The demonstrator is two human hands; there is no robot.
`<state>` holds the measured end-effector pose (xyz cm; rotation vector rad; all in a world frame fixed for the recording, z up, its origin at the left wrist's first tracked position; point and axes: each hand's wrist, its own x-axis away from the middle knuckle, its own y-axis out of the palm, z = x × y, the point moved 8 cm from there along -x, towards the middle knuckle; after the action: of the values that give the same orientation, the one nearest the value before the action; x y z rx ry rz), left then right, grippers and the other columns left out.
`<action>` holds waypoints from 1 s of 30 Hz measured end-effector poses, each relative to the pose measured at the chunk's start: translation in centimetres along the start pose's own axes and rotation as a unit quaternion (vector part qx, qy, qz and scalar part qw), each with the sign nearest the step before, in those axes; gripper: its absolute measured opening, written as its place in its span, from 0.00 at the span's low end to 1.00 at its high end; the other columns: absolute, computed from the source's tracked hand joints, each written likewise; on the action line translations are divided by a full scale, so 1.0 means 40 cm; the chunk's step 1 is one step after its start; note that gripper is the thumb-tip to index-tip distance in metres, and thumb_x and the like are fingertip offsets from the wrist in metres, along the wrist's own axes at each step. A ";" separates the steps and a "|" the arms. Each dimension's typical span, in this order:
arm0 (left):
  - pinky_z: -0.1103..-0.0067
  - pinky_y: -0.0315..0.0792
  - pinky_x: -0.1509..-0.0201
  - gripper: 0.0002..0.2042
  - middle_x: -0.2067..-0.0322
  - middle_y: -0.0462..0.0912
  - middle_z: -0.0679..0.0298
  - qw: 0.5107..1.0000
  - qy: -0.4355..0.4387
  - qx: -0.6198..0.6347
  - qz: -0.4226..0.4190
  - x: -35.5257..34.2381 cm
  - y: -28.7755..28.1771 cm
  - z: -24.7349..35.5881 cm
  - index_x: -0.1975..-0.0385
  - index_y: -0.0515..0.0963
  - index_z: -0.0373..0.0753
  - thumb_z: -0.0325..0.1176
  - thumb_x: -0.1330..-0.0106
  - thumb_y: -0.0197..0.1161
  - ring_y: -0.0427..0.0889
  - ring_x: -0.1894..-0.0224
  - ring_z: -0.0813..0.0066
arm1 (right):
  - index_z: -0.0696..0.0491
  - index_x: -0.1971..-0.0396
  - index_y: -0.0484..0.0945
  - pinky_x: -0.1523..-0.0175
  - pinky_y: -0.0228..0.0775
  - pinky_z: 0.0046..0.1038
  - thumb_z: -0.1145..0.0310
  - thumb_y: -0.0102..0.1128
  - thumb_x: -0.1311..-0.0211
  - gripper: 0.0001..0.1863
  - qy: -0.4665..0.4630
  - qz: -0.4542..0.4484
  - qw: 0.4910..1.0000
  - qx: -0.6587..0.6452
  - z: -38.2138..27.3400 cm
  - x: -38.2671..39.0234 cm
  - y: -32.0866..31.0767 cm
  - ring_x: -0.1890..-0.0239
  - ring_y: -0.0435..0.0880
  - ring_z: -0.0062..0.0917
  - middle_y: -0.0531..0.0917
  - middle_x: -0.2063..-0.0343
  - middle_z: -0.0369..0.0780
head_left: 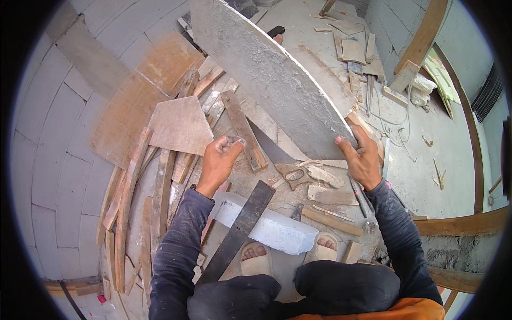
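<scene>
My right hand point(364, 156) grips the near right end of a large grey cement-smeared board point(272, 74), its thumb on the face and its fingers round the edge. The board is held tilted and slants away to the upper left. My left hand point(221, 161) is apart from the board, thumb and fingers pinched together; what they hold, if anything, is too small to make out. Below the board lies a handsaw with a wooden handle point(293, 174). A dark plank point(237, 229) rests across a pale grey block point(282, 229) before my feet.
Wooden strips point(130, 213) and a brown plywood sheet point(128, 112) lie along the block wall point(58, 160) at left. Loose wires point(405, 133) and wood scraps point(353, 50) litter the floor at right. A timber post point(421, 40) stands at the far right.
</scene>
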<state>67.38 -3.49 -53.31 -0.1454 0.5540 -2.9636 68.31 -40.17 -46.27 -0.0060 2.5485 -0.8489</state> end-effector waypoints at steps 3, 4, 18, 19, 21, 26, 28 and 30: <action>0.82 0.71 0.56 0.13 0.65 0.85 0.69 1.000 0.007 0.011 -0.005 0.000 -0.007 0.006 0.56 0.85 0.32 0.38 0.26 0.68 0.77 0.63 0.85 | 0.55 0.46 0.82 0.56 0.79 0.34 0.69 0.68 0.31 0.16 -0.006 0.036 0.998 0.055 0.029 0.012 0.001 0.61 0.90 0.39 0.89 0.62 0.48; 0.82 0.71 0.58 0.13 0.67 0.85 0.70 0.999 0.024 0.022 0.002 -0.012 -0.012 0.006 0.56 0.85 0.31 0.38 0.27 0.68 0.76 0.65 0.86 | 0.54 0.44 0.82 0.55 0.80 0.34 0.71 0.67 0.32 0.17 -0.053 0.045 0.994 0.090 0.015 0.003 0.009 0.59 0.90 0.39 0.89 0.60 0.47; 0.81 0.68 0.60 0.13 0.68 0.82 0.72 0.998 -0.055 -0.026 -0.009 -0.001 -0.043 -0.165 0.58 0.86 0.32 0.37 0.27 0.66 0.73 0.66 0.86 | 0.39 0.24 0.67 0.25 0.62 0.54 0.76 0.61 0.42 0.42 -0.043 -0.193 0.938 0.286 0.321 0.185 0.291 0.27 0.71 0.44 0.71 0.26 0.43; 0.81 0.69 0.59 0.12 0.67 0.83 0.72 0.997 -0.060 -0.038 -0.007 0.000 -0.046 -0.170 0.58 0.86 0.32 0.37 0.27 0.67 0.74 0.65 0.86 | 0.39 0.24 0.67 0.25 0.62 0.54 0.76 0.61 0.41 0.42 -0.049 -0.194 0.934 0.295 0.321 0.186 0.294 0.27 0.71 0.44 0.71 0.26 0.43; 0.80 0.70 0.59 0.12 0.67 0.84 0.71 0.996 -0.067 -0.055 -0.004 0.003 -0.047 -0.175 0.58 0.86 0.32 0.37 0.28 0.67 0.75 0.64 0.85 | 0.39 0.24 0.67 0.25 0.62 0.53 0.76 0.60 0.40 0.41 -0.065 -0.197 0.925 0.320 0.307 0.180 0.290 0.27 0.70 0.44 0.71 0.26 0.43; 0.77 0.73 0.59 0.12 0.71 0.87 0.66 0.999 -0.004 -0.036 0.005 -0.005 -0.008 -0.161 0.59 0.86 0.32 0.36 0.29 0.67 0.78 0.67 0.82 | 0.43 0.30 0.75 0.32 0.71 0.46 0.74 0.62 0.34 0.30 -0.088 -0.118 0.951 0.272 0.258 0.133 0.227 0.34 0.79 0.44 0.81 0.36 0.45; 0.77 0.74 0.58 0.12 0.69 0.87 0.65 0.998 -0.004 -0.065 -0.003 -0.005 -0.015 -0.138 0.58 0.86 0.32 0.36 0.29 0.66 0.80 0.66 0.81 | 0.45 0.34 0.79 0.39 0.77 0.42 0.72 0.63 0.32 0.26 -0.071 -0.087 0.970 0.214 0.223 0.100 0.193 0.42 0.85 0.43 0.86 0.43 0.45; 0.78 0.75 0.55 0.12 0.67 0.88 0.65 0.994 -0.014 -0.110 -0.014 -0.018 -0.026 -0.120 0.56 0.86 0.31 0.35 0.29 0.66 0.81 0.64 0.81 | 0.46 0.38 0.82 0.49 0.82 0.38 0.70 0.64 0.31 0.22 -0.026 -0.069 0.986 0.148 0.180 0.057 0.151 0.51 0.90 0.43 0.89 0.50 0.46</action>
<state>67.42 -0.75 -57.43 -0.2166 0.8814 -2.9141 70.08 -39.71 -55.76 -0.1107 2.3709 -1.2570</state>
